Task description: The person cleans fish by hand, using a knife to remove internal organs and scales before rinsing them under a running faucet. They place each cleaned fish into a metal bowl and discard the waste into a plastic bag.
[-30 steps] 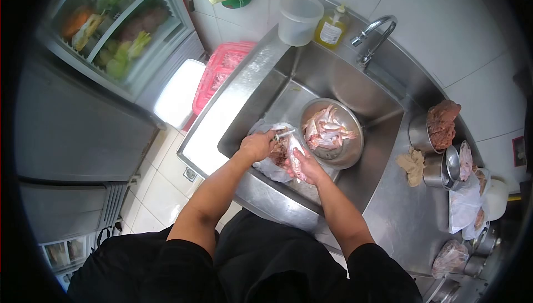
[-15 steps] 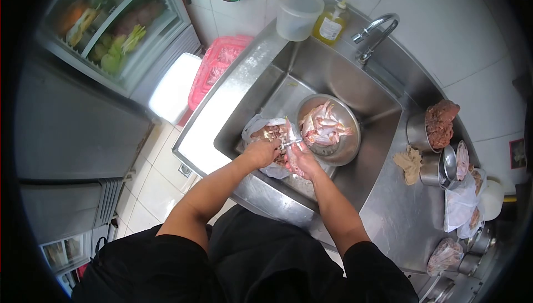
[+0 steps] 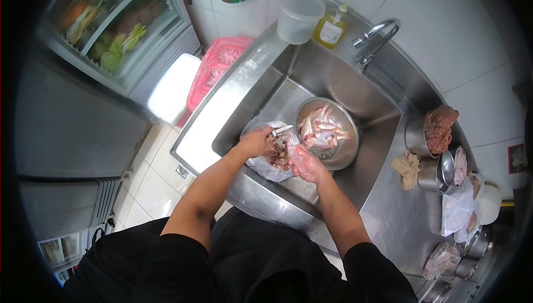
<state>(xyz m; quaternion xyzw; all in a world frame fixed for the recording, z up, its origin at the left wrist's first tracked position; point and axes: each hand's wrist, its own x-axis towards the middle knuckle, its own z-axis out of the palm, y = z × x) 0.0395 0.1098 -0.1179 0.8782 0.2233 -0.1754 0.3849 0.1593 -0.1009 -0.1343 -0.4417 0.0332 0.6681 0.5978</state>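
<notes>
Steel bowl (image 3: pixel 348 148): sits in the sink (image 3: pixel 358 85), just beyond your right hand (image 3: pixel 308 165). This placement probably keeps its contents within short reach and apart from the scraps (image 3: pixel 277 155).

Fish (image 3: pixel 321 129): piled inside the bowl, at mixed angles. Lower bodies lie roughly left to right; several upper ones slant toward the far wall of the sink. Note that no single axis serves for the pile.

Plastic bag (image 3: pixel 263 169): spread in the sink beneath your hands, to the left of the bowl, with the dark scraps exposed at its mouth. The position appears suited to catching loose matter.

Slim metal tool (image 3: pixel 282 131): carried in your left hand (image 3: pixel 255 141), above the bag. Its long axis runs nearly crosswise, the free end pointing right toward the bowl and slightly away from you.

Left-hand fingers: clamped on the tool near its left end, which presumably leaves the other end free to work.

Right-hand fingers: turned inward at the right edge of the bag, beside something pale. You cannot tell from this view whether they grip it; blur and glare obscure the contact.
</notes>
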